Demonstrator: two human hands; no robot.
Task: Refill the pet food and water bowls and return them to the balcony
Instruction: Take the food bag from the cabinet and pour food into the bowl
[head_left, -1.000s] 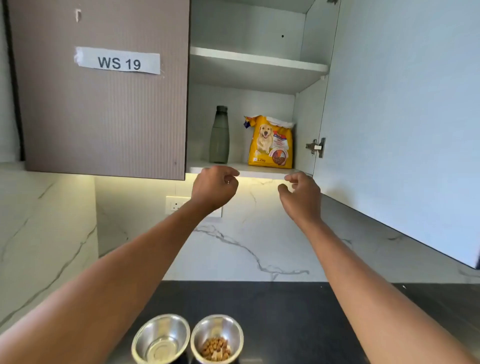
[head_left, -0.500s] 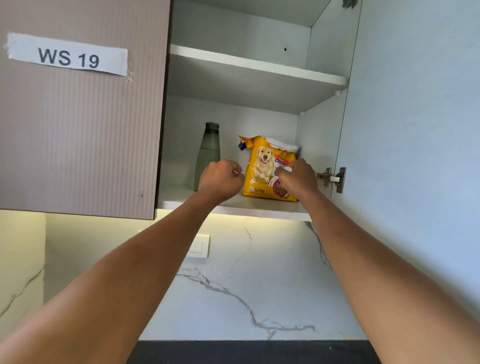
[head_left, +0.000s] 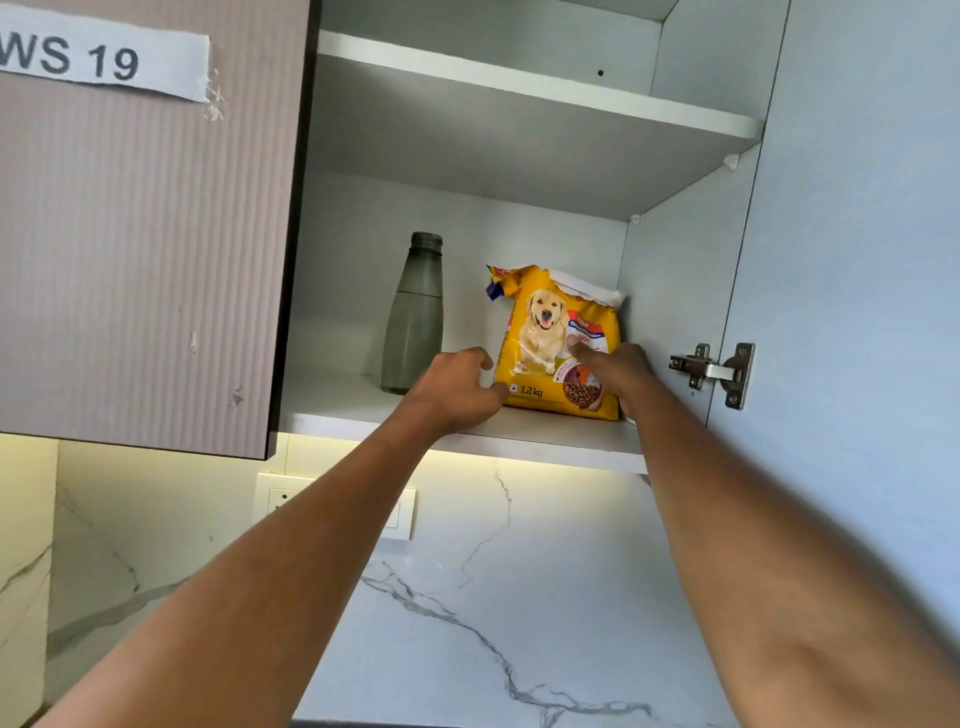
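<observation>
A yellow dog food bag (head_left: 550, 332) with a dog picture stands upright on the lower shelf (head_left: 467, 423) of the open wall cabinet, near its right wall. My left hand (head_left: 457, 389) touches the bag's lower left edge, fingers curled. My right hand (head_left: 613, 371) presses on the bag's lower right side, thumb across its front. A grey translucent water bottle (head_left: 413, 317) stands upright to the left of the bag, apart from my left hand. The two bowls are out of view.
The cabinet door (head_left: 857, 260) hangs open on the right, with a metal hinge (head_left: 714, 371). A closed door labelled WS 19 (head_left: 140, 223) is on the left. An upper shelf (head_left: 519, 83) lies above. A wall socket (head_left: 278, 499) sits on the marble backsplash.
Both hands rose from under the shelf into the cabinet and closed in on the two sides of the bag. My view tilted up, so the bowls on the counter dropped out of sight.
</observation>
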